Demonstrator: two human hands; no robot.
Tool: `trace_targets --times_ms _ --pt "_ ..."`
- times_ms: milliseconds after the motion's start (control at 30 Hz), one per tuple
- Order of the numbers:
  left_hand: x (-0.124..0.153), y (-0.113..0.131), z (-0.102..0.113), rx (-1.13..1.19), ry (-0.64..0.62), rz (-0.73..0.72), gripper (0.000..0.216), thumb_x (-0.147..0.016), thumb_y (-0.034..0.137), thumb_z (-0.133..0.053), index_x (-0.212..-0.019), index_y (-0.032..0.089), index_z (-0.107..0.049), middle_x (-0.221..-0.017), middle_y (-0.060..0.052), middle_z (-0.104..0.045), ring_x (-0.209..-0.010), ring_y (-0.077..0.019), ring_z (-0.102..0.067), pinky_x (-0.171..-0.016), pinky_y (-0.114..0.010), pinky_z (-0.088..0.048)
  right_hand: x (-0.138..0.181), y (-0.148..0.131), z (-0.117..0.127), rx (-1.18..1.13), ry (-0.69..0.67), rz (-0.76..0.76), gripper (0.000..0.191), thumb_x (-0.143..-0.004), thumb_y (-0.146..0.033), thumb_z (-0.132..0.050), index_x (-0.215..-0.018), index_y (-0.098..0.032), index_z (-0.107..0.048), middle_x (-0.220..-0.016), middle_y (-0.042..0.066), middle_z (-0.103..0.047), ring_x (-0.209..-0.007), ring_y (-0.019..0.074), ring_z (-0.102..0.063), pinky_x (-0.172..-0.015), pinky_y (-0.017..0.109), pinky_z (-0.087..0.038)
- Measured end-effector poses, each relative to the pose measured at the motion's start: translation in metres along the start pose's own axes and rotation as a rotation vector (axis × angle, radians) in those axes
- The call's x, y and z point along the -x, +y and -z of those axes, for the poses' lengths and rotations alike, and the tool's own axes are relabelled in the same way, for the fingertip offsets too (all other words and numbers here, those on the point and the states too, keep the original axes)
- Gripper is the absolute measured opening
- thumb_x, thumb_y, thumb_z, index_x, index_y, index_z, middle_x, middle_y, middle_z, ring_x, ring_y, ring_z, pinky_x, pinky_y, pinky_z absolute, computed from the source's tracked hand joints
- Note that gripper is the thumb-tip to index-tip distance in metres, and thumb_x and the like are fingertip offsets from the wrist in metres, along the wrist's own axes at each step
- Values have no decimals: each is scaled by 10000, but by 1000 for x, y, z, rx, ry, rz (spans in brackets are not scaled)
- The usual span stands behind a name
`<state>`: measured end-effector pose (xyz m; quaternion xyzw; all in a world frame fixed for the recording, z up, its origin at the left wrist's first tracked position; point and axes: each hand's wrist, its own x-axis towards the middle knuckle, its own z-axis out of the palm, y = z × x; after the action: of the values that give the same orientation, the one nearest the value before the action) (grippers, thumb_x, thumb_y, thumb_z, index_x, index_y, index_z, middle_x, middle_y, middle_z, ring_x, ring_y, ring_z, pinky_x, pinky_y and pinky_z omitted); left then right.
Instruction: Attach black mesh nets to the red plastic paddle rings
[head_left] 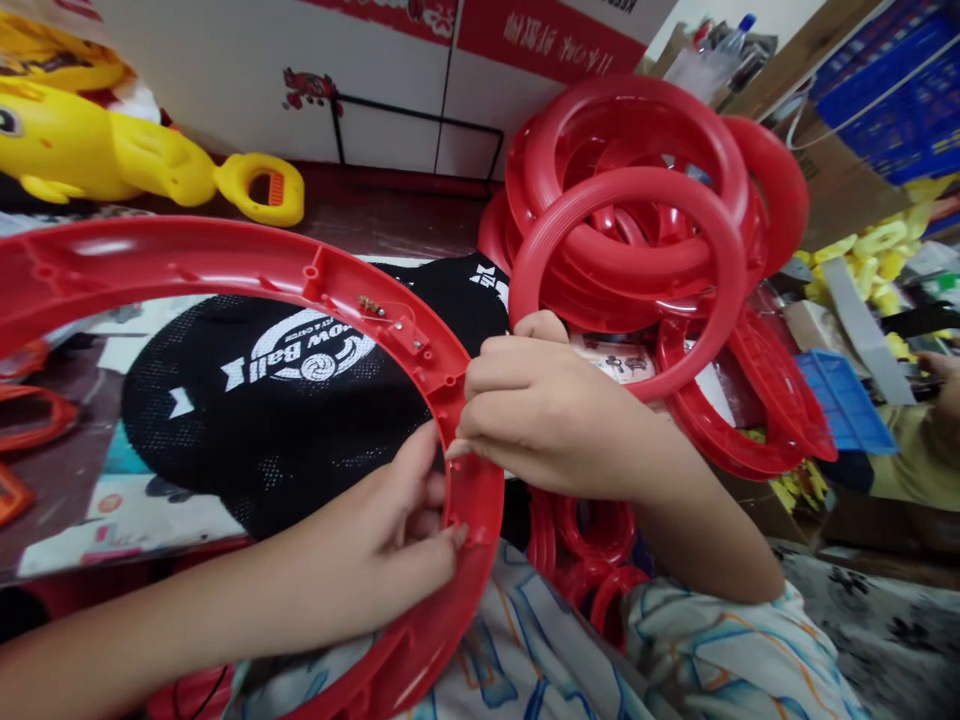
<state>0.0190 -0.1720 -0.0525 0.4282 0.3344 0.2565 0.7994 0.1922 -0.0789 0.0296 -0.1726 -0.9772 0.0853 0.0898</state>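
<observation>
A large red plastic ring shell (pixel 352 290) lies hollow side up across a patterned lap and the counter (pixel 356 225), its left part running out of view and its lower curve hanging past the counter's near edge. The left hand (pixel 401 530) grips the inner rim, fingers curled under it and thumb on the inside surface. The right hand (pixel 540 400) bears on the channel just above, its fingers bunched together; whether they pinch a small part is hidden. A spring (pixel 370 305) sits in the channel farther up. Within the ring's opening, black mesh fabric (pixel 315 410) fills most of the room. Beyond the far rim, a narrow bare strip of counter runs to a white-and-red carton (pixel 390 100). Close on the right, a pile of red rings (pixel 637 90) crowds the right forearm, while a yellow toy (pixel 157 155) stands off to the left.
</observation>
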Motion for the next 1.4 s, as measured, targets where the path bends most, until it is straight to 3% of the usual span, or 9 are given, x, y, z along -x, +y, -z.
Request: trace_targets --times_ms 200,267,433,533,633,800,1000,1267,1400 --pt "-5 4 0 99 7 20 280 -896 446 -570 -1045 234 -464 -767 38 -557 -703 -104 -524 -663 -215 -474 5 2 -4 -73 -23 -41 290 -951 -196 -470 -758 -155 -682 -770 4 -588 -730 118 -441 -738 335 -272" --pt "-8 5 -2 124 61 -39 258 -904 416 -567 -1061 227 -489 -759 36 -565 -703 -102 -538 -678 -212 -488 7 3 -3 -102 -18 -33 280 -956 -205 -472 -790 -167 -694 -754 -7 -566 -725 111 -449 -746 334 -274" --pt "-13 5 -12 236 105 -164 222 -890 278 -613 -1095 240 -534 -1008 -14 -641 -894 -122 -626 -777 -211 -521 9 1 5 -136 -29 -43 258 -966 -239 -475 -830 -227 -694 -755 -27 -563 -746 105 -481 -763 329 -283" --pt "-14 5 -16 262 85 -171 275 -884 239 -622 -1139 263 -522 -997 -4 -649 -859 -106 -630 -752 -196 -522 10 0 9 -114 -66 -51 277 -969 -270 -467 -806 -244 -689 -739 -26 -562 -752 113 -475 -769 334 -286" --pt "-16 5 -18 283 97 -162 176 -882 203 -610 -1039 235 -537 -909 13 -632 -791 -83 -607 -713 -173 -509 10 -1 10 -57 -98 -30 288 -964 -253 -473 -759 -227 -674 -715 -22 -539 -741 118 -450 -761 337 -287" --pt "-20 7 -12 274 10 -129 239 -869 195 -615 -1092 230 -538 -848 27 -577 -759 -83 -572 -662 -172 -485 11 -3 10 70 -94 89 337 -987 -189 -419 -740 -197 -648 -676 -23 -466 -720 122 -398 -714 328 -273" --pt "-22 15 -3 197 -128 -136 298 -901 158 -549 -1182 251 -526 -830 50 -500 -719 -55 -496 -670 -155 -452 12 2 8 22 -13 140 316 -968 -172 -463 -711 -194 -647 -638 -35 -431 -679 118 -357 -708 330 -256" --pt "-20 16 -9 200 -150 -130 370 -931 257 -518 -1293 285 -447 -907 8 -549 -780 -103 -518 -728 -225 -489 15 17 6 -153 44 149 250 -928 -204 -533 -725 -187 -678 -622 -42 -459 -646 106 -394 -709 322 -278" --pt "-21 15 -10 203 -162 -132 369 -924 269 -530 -1288 270 -464 -904 2 -553 -775 -114 -533 -734 -244 -493 17 22 7 -159 -12 170 264 -957 -254 -490 -788 -200 -685 -639 -33 -485 -699 126 -433 -725 332 -274"
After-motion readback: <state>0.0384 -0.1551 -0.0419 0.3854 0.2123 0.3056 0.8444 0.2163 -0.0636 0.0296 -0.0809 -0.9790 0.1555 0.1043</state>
